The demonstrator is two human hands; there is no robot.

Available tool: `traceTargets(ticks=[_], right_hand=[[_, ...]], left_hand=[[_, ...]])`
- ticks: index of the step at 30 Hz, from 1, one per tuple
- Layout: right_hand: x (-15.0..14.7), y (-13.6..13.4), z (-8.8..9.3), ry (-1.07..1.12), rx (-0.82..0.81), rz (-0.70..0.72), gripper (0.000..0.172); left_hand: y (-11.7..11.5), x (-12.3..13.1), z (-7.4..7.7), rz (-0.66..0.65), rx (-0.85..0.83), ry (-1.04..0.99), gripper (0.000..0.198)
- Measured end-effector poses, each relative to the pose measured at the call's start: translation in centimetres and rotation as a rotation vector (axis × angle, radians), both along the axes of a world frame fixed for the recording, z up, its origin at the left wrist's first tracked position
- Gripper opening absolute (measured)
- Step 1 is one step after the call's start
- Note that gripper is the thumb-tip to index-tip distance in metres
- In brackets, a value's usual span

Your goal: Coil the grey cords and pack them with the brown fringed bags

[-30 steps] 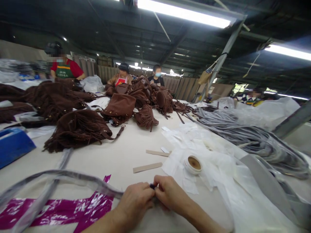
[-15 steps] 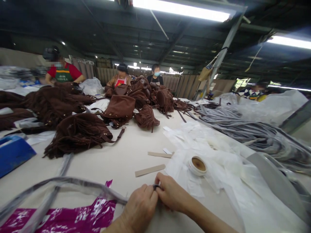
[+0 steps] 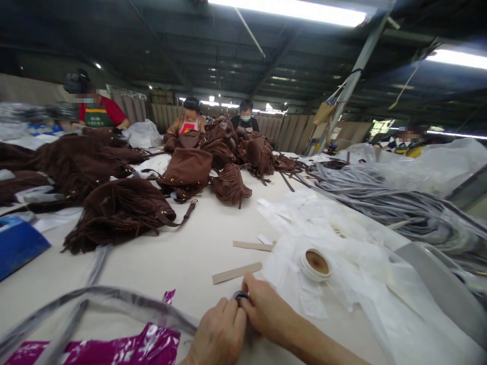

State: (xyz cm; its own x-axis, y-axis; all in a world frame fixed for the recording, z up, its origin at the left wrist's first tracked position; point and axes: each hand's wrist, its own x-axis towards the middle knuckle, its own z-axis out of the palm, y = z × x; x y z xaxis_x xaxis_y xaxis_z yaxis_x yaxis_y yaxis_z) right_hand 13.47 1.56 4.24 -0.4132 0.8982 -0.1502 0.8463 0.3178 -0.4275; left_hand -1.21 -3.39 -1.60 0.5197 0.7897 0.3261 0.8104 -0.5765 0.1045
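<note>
My left hand (image 3: 221, 329) and my right hand (image 3: 266, 309) meet at the bottom centre, fingers closed round a small dark piece (image 3: 241, 296) that shows between the fingertips. It looks like the end of a dark strip, mostly covered by my fingers. A long grey strip in clear plastic (image 3: 125, 295) curves in from the left and runs up to my left hand. Just beyond my hands lies a flat beige strip (image 3: 236, 272), with a second beige strip (image 3: 252, 246) behind it. To their right stands a round white tub (image 3: 316, 264) with brown contents.
Brown fringed bags (image 3: 122, 210) are piled at left and centre. A blue object (image 3: 21, 246) sits at the left edge, purple plastic (image 3: 125, 347) at lower left. White sheets (image 3: 365, 274) and bundled grey strips (image 3: 388, 208) lie right. Several people are across the table.
More of the dark piece shows between my fingertips, and it looks curved. My hands remain together in nearly the same place. The view has shifted slightly.
</note>
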Motion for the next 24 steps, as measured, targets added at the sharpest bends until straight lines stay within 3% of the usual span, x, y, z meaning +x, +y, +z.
traceTargets(ticks=[2, 6, 8, 10, 13, 15, 18, 21, 24], right_hand=[[0.4, 0.0, -0.2, -0.025, 0.044, 0.119, 0.014], [1.1, 1.6, 1.1, -0.123, 0.057, 0.521, 0.013], [0.9, 2.2, 1.7, -0.176, 0.061, 0.585, 0.012], [0.5, 2.1, 1.7, -0.157, 0.064, 0.458, 0.011], [-0.1, 0.9, 1.0, -0.023, -0.020, 0.113, 0.013], [-0.3, 0.1, 0.4, 0.002, -0.056, -0.002, 0.010], [-0.3, -0.2, 0.0, -0.041, -0.019, 0.060, 0.016], [-0.1, 0.3, 0.0, -0.083, -0.001, 0.158, 0.016], [-0.1, 0.9, 0.0, -0.077, 0.007, 0.152, 0.014]], left_hand=[[0.3, -0.8, 0.5, -0.105, -0.011, -0.039, 0.014], [1.9, -3.8, 2.7, -0.349, 0.037, 0.066, 0.007], [2.2, -4.4, 3.2, -0.379, 0.085, 0.133, 0.006], [1.8, -3.8, 2.7, -0.324, 0.126, 0.143, 0.010], [0.5, -1.7, 0.7, -0.155, 0.164, 0.111, 0.012], [-0.3, -0.5, -0.3, -0.100, 0.157, 0.091, 0.012], [-0.5, -0.1, -0.2, -0.104, 0.005, 0.000, 0.018], [-0.1, -1.0, 1.2, -0.147, -0.241, -0.125, 0.028], [0.2, -1.8, 2.3, -0.138, -0.312, -0.110, 0.033]])
